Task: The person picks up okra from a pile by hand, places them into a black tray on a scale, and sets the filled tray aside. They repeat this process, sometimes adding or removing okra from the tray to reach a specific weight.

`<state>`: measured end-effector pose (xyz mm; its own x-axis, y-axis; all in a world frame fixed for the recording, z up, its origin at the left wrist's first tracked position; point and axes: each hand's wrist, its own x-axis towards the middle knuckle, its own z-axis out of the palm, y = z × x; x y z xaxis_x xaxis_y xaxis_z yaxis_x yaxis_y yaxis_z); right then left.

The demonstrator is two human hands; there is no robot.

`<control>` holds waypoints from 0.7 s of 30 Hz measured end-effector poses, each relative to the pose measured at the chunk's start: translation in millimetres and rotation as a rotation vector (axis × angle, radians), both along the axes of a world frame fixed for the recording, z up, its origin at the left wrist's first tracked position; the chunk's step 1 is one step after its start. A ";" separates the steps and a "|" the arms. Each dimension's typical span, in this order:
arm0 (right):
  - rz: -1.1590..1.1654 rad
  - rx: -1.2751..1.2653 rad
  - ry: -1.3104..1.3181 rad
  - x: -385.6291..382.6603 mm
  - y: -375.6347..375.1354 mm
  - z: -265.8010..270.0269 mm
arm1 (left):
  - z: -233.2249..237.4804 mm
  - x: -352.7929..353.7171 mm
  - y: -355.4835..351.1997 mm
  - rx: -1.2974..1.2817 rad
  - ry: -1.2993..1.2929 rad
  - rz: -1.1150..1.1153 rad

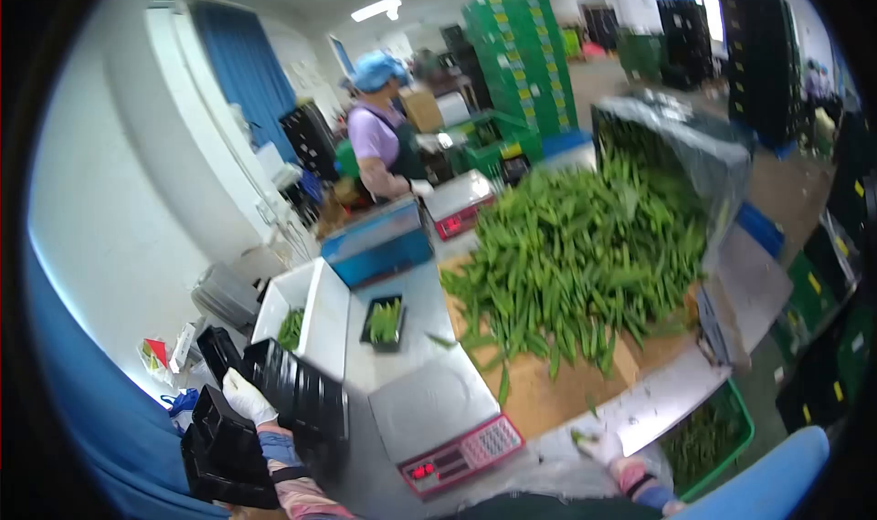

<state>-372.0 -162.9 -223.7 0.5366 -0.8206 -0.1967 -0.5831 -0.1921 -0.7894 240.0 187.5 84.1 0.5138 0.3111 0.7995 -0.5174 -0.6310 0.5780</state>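
Observation:
My left hand [247,399], in a white glove, reaches in among black plastic trays at the lower left. It touches or lies against a black tray [224,424]; blur hides how its fingers are bent. A stack of black trays [297,392] leans beside it. My right hand [600,448], also gloved, is low near the table's front edge, its fingers closed around a small green pod [579,436]. Beyond it spreads a large heap of green pods [575,255]. Between my hands stands a scale [438,420] with a bare steel plate and red lit digits.
A filled black tray [384,323] sits behind the scale, beside a white foam box [320,315] holding some pods. A second scale [459,205] stands farther back, near a person in a blue cap [382,132]. A green crate [731,433] is below the table at right.

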 end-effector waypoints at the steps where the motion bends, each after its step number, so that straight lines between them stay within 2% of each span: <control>1: -0.014 0.057 0.007 2.2 2.6 5.7 | 10.1 -26.8 -11.0 0.091 -0.089 0.026; 3: 0.038 0.063 0.108 2.5 0.4 6.8 | 17.4 -90.9 -55.0 0.197 -0.066 -0.083; 4: -0.013 0.098 -0.024 -0.4 4.0 -3.2 | 6.7 -115.2 -74.1 0.303 -0.065 -0.135; 5: -0.006 0.050 0.009 -0.4 3.4 -2.3 | -4.4 -142.9 -91.2 0.481 -0.029 -0.199; 6: -0.015 0.055 0.008 -0.1 4.1 -6.1 | -27.6 -163.0 -109.0 0.439 -0.012 -0.379; 7: -0.018 0.049 0.002 -1.4 5.1 -10.2 | -43.2 -182.5 -118.1 0.664 0.112 -0.439; 8: -0.028 0.096 -0.001 -2.9 6.6 -8.5 | -72.2 -192.3 -122.6 0.728 0.184 -0.512; 9: -0.036 0.137 -0.008 -2.5 7.0 -5.1 | -98.2 -193.9 -118.7 0.925 0.263 -0.623; 10: -0.046 0.173 -0.019 -2.5 5.7 -4.3 | -112.5 -201.3 -118.1 1.053 0.189 -0.726; 11: -0.056 0.210 -0.058 -2.9 2.9 -3.4 | -122.8 -210.0 -116.3 1.093 0.248 -0.726; 13: -0.075 0.291 -0.132 -5.6 1.4 -5.0 | -121.0 -223.9 -117.2 0.971 0.311 -0.814; 15: -0.199 0.463 -0.277 -6.7 -9.2 4.0 | -99.6 -238.8 -131.6 0.890 0.503 -0.787; 16: -0.262 0.549 -0.348 -6.4 -18.2 13.3 | -95.6 -234.0 -136.4 0.865 0.549 -0.857; 17: -0.305 0.575 -0.333 -6.0 -30.6 28.1 | -83.8 -239.7 -151.2 0.817 0.521 -0.908; 19: -0.392 0.535 -0.474 -1.8 -60.1 17.5 | -58.9 -260.2 -192.0 0.730 0.618 -0.956; 21: -0.495 0.465 -0.464 6.4 -91.2 20.3 | -60.4 -265.7 -238.1 0.336 0.890 -1.252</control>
<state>-365.6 -254.1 -203.4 0.2443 -0.8730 -0.4222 -0.1096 0.4077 -0.9065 -25.7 -50.6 23.6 0.6242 -0.7793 0.0545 -0.3731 -0.2360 0.8973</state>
